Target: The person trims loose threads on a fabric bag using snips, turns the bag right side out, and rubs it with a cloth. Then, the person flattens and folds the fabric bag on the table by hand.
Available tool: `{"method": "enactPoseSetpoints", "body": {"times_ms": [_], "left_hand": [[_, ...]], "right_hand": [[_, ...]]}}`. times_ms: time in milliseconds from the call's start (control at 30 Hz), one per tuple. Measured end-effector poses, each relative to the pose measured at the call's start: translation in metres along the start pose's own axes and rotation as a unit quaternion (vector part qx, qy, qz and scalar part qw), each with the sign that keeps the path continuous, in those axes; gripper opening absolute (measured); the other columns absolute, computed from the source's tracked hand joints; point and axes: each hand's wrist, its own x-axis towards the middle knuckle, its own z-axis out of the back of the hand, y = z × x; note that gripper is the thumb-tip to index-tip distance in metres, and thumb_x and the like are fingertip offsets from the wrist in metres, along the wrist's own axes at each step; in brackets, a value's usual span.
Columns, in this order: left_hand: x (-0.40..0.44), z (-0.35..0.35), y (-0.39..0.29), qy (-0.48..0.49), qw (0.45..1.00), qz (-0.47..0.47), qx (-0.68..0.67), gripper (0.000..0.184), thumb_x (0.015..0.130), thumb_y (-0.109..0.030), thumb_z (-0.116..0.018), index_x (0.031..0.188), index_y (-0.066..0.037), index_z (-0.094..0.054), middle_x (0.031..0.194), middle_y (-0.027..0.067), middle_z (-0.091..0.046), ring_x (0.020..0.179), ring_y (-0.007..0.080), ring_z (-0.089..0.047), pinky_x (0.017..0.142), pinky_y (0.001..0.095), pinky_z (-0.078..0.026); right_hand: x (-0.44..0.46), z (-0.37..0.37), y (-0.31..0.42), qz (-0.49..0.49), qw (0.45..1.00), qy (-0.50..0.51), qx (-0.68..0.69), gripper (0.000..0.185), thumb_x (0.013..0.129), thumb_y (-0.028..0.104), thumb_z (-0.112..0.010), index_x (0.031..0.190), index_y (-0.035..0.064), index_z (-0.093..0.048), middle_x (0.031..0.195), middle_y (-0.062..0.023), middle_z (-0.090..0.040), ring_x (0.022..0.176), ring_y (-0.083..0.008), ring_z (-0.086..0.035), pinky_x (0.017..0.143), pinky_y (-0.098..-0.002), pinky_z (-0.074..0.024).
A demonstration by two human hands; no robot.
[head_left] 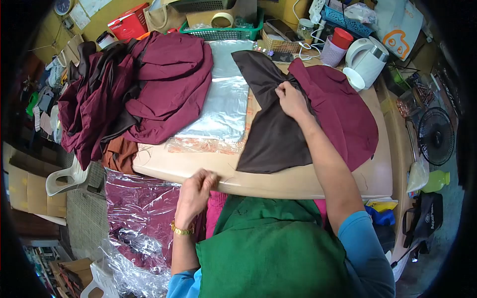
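Cloth, dark one [276, 141], on the table [268, 186] against the maroon piece [343, 109], pinched in the right hand [292, 99]. Left hand [195, 194] curled at the near edge, can't tell if holding anything. Looks like mid-arranging; next move probably calls for smoothing the bunch. Long axis roughly near-to-far, narrower end pointing away, slightly left.

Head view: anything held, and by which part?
Right hand pinches the dark brown cloth at its gathered narrow part; whether the left hand holds anything is unclear.

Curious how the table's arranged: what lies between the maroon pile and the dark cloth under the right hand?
Shiny plastic sheeting lies between them, shown in the head view.
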Motion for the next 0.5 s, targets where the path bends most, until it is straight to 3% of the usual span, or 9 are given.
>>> {"method": "enactPoseSetpoints", "body": {"times_ms": [33, 100, 133, 200, 267, 300, 367, 433, 500], "left_hand": [[0.001, -0.002, -0.003, -0.002, 1.0, 0.001, 0.0, 0.025, 0.1, -0.022, -0.058, 0.105, 0.001, -0.067, 0.079, 0.0098, -0.069, 0.072, 0.0126, -0.062, 0.066, 0.0328, -0.05], [0.011, -0.013, -0.018, -0.023, 0.977, 0.027, -0.21, 0.036, 0.101, -0.026, -0.058, 0.124, 0.002, -0.058, 0.087, 0.0119, -0.07, 0.078, 0.0144, -0.064, 0.069, 0.0319, -0.052], [0.022, -0.027, -0.004, -0.037, 0.989, -0.05, -0.135, 0.038, 0.102, -0.024, -0.057, 0.13, 0.002, -0.053, 0.104, 0.0086, -0.067, 0.069, 0.0121, -0.056, 0.065, 0.0271, -0.048], [0.03, -0.04, -0.031, -0.029, 0.997, -0.067, 0.018, 0.039, 0.098, -0.027, -0.064, 0.122, 0.003, -0.059, 0.09, 0.0069, -0.067, 0.066, 0.0123, -0.053, 0.062, 0.03, -0.047], [0.035, -0.044, -0.038, -0.024, 0.992, -0.058, 0.106, 0.037, 0.096, -0.028, -0.067, 0.116, 0.003, -0.062, 0.081, 0.005, -0.066, 0.064, 0.012, -0.051, 0.06, 0.0311, -0.046], [0.036, -0.041, -0.035, 0.014, 0.989, -0.089, 0.119, 0.031, 0.095, -0.026, -0.069, 0.106, 0.003, -0.065, 0.074, 0.0019, -0.063, 0.062, 0.0103, -0.049, 0.058, 0.031, -0.044], [0.033, -0.031, -0.025, 0.056, 0.982, -0.118, 0.135, 0.027, 0.094, -0.025, -0.07, 0.096, 0.003, -0.068, 0.068, -0.0011, -0.06, 0.061, 0.0086, -0.047, 0.056, 0.0309, -0.042], [0.025, -0.017, -0.02, 0.153, 0.988, -0.001, 0.006, 0.027, 0.094, -0.022, -0.071, 0.081, 0.002, -0.067, 0.064, -0.0049, -0.056, 0.061, 0.006, -0.044, 0.053, 0.0293, -0.039], [0.013, -0.011, -0.018, 0.153, 0.988, 0.034, -0.019, 0.023, 0.093, -0.018, -0.072, 0.081, 0.002, -0.069, 0.067, -0.0057, -0.058, 0.064, 0.0032, -0.045, 0.054, 0.0252, -0.039]], "right_hand": [[0.001, 0.007, 0.01, -0.017, 0.998, 0.015, 0.063, 0.023, 0.094, 0.021, -0.062, 0.111, 0.0055, -0.06, 0.102, -0.0195, -0.069, 0.095, -0.0393, -0.067, 0.081, -0.0475, -0.0503], [-0.019, 0.013, 0.035, 0.026, 0.989, 0.005, 0.147, 0.02, 0.095, 0.02, -0.061, 0.106, 0.0038, -0.064, 0.091, -0.0173, -0.07, 0.085, -0.0336, -0.068, 0.075, -0.0422, -0.051], [-0.035, 0.014, 0.05, 0.042, 0.979, 0.019, 0.197, 0.019, 0.095, 0.02, -0.062, 0.104, 0.0034, -0.064, 0.087, -0.016, -0.07, 0.08, -0.0299, -0.069, 0.072, -0.0398, -0.0512], [-0.083, 0.013, 0.087, 0.072, 0.941, 0.05, 0.327, 0.015, 0.094, 0.016, -0.065, 0.099, 0.0017, -0.062, 0.076, -0.0127, -0.067, 0.068, -0.0155, -0.065, 0.064, -0.0335, -0.0493], [-0.119, 0.016, 0.108, 0.127, 0.955, 0.111, 0.243, 0.014, 0.093, 0.014, -0.067, 0.102, 0.0045, -0.061, 0.08, -0.0101, -0.065, 0.068, -0.0181, -0.063, 0.063, -0.0336, -0.0488], [-0.131, 0.005, 0.1, 0.21, 0.956, 0.093, 0.185, 0.02, 0.087, 0.013, -0.071, 0.102, 0.0057, -0.06, 0.081, -0.0155, -0.065, 0.072, -0.0315, -0.066, 0.064, -0.0409, -0.0496], [-0.135, -0.003, 0.077, 0.29, 0.946, 0.119, 0.08, 0.021, 0.082, 0.006, -0.069, 0.1, 0.0045, -0.058, 0.081, -0.0157, -0.065, 0.077, -0.0373, -0.066, 0.064, -0.0453, -0.0496], [-0.131, -0.002, 0.07, 0.241, 0.959, 0.125, 0.084, 0.02, 0.081, 0.005, -0.068, 0.098, 0.0055, -0.056, 0.083, -0.0152, -0.066, 0.079, -0.0372, -0.066, 0.067, -0.0466, -0.0497], [-0.131, -0.004, 0.068, 0.194, 0.968, 0.133, 0.089, 0.02, 0.08, 0.004, -0.067, 0.095, 0.0064, -0.054, 0.085, -0.0146, -0.067, 0.081, -0.0372, -0.066, 0.069, -0.0479, -0.0498]]}}
